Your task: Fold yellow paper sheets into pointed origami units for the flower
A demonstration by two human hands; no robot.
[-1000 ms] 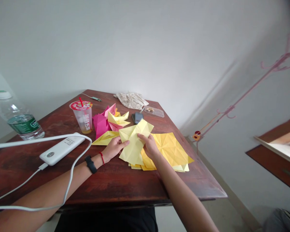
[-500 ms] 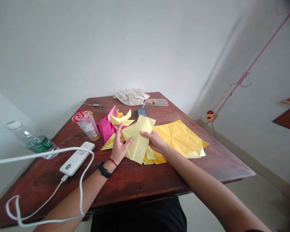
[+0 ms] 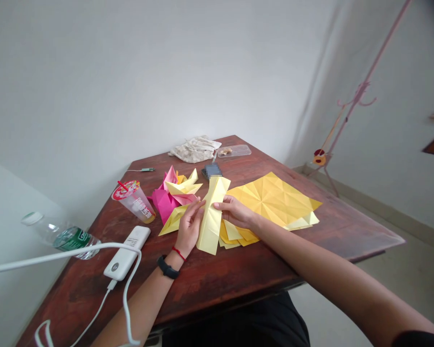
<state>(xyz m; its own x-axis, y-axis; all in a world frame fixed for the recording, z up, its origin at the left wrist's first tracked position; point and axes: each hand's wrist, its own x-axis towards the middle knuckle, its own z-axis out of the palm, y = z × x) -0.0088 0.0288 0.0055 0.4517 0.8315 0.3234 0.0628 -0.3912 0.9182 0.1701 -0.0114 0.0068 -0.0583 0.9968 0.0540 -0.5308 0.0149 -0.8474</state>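
Right, left to right: left grip (image 3: 190, 227) is curled against the long left edge of the pale yellow paper (image 3: 211, 229); can't tell if it pinches or only presses. Paper sits between both grips, over the counter (image 3: 224, 277), long axis running away from the wearer, far end leaning slightly right. Right grip (image 3: 236, 211) pinches it from the right, thumb on top. Neither is nearer; both touch.

Hidden: white cable (image 3: 21, 264) cut off at frame left; paper's underside; dark device (image 3: 212, 171) partly pixelated; right fingertips behind the paper; yellow sheets (image 3: 265, 200) partly under the right forearm.
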